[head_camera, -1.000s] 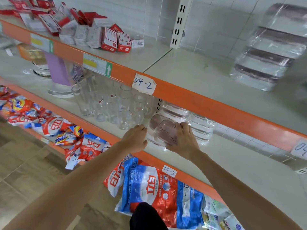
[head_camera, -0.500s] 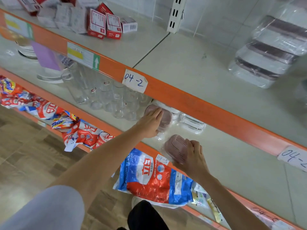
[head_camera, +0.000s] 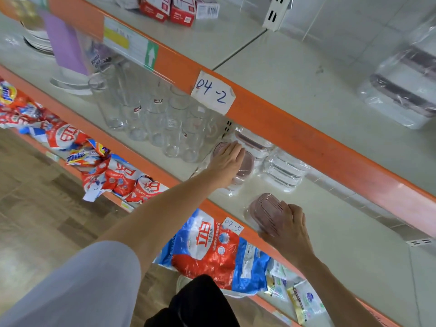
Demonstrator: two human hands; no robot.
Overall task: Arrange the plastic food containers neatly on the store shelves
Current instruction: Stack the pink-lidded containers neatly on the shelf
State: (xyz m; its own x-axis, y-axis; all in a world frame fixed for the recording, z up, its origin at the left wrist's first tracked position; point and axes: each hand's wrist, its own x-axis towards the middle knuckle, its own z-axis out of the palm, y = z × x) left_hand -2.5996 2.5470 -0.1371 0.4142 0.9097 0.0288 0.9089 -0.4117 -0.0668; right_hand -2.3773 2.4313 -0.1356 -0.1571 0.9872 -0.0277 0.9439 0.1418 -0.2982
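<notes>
On the middle shelf (head_camera: 335,244) my left hand (head_camera: 227,162) lies flat on top of a wrapped pack of pink-lidded plastic containers (head_camera: 246,165) beside the glasses. My right hand (head_camera: 286,228) grips a separate wrapped pink-lidded container (head_camera: 265,210) near the shelf's front edge. Behind them, under the orange rail, stand a wrapped stack of clear containers (head_camera: 284,169) and another pink-rimmed pack (head_camera: 252,142). A larger wrapped stack of containers (head_camera: 403,90) sits on the upper shelf at the right.
Several drinking glasses (head_camera: 151,119) crowd the middle shelf left of my left hand. Red boxes (head_camera: 169,9) stand on the upper shelf. Detergent bags (head_camera: 212,249) fill the lowest shelf. Orange rails with labels 04-2 (head_camera: 213,93) and 04-5 (head_camera: 232,225) edge the shelves.
My right hand has pulled one pink-lidded container off the pack, forward and right toward the shelf edge. My left hand moved onto the remaining pack. The view has dipped and moved closer.
</notes>
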